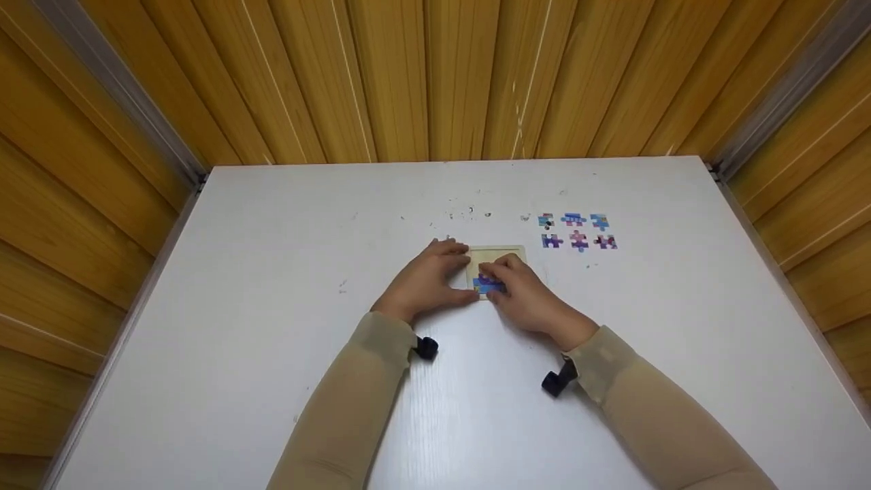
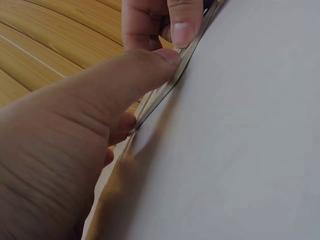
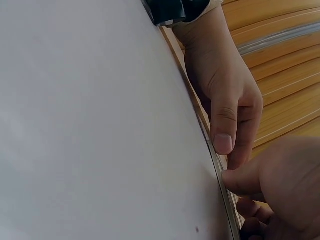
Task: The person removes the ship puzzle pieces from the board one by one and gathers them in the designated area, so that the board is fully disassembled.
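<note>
A small wooden puzzle tray (image 1: 497, 249) lies on the table in the head view, with blue puzzle pieces (image 1: 486, 286) along its near side. My left hand (image 1: 432, 278) holds the tray at its left side, thumb at the near left corner and fingers toward the far one. My right hand (image 1: 531, 296) reaches over the tray from the right, its curled fingers pinching a purple puzzle piece (image 1: 484, 278) just above the blue ones. Fingers hide much of that piece. Both wrist views show the thumbs close together at the tray's thin edge (image 2: 159, 97).
Several loose puzzle pieces (image 1: 578, 239) lie in two rows on the white table (image 1: 272, 272), right of the tray and farther back. Small dark marks dot the tabletop. Wood-patterned walls (image 1: 408, 82) stand behind and at both sides.
</note>
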{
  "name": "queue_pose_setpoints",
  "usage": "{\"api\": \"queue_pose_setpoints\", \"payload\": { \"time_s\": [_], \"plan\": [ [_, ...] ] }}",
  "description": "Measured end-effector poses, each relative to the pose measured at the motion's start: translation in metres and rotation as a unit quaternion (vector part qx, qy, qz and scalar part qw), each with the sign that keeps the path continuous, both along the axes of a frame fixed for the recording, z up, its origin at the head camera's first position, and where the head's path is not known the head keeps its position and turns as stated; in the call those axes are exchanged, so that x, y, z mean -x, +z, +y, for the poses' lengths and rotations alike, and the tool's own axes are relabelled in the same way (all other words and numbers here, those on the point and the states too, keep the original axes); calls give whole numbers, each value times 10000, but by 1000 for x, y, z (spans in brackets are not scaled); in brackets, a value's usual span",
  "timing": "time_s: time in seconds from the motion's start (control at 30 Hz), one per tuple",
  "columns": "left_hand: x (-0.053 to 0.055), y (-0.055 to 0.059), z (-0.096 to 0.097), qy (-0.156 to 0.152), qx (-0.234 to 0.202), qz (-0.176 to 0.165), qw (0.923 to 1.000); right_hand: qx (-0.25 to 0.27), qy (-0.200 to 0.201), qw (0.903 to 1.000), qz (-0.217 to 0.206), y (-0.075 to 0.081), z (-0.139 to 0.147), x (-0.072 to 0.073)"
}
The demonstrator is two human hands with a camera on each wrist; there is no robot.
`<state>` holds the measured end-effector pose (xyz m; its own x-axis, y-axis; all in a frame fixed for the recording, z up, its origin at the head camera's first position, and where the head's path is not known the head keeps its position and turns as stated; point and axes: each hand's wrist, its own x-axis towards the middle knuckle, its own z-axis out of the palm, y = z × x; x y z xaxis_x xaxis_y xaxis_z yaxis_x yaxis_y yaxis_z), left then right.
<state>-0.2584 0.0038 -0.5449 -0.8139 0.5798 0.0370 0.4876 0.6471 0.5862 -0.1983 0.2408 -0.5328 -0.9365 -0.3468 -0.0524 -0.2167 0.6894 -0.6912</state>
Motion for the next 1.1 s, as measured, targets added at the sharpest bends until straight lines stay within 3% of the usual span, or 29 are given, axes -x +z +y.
{"api": "queue_pose_setpoints", "payload": {
  "time_s": [0.6, 1.1],
  "plan": [
    [-1, 1, 1, -80, 48, 16, 10000, 19, 37, 9999, -149, 1, 1, 7],
    [-1, 0, 1, -70, 31, 44, 10000, 243, -206, 9994, -132, 2, -1, 4]
  ]
}}
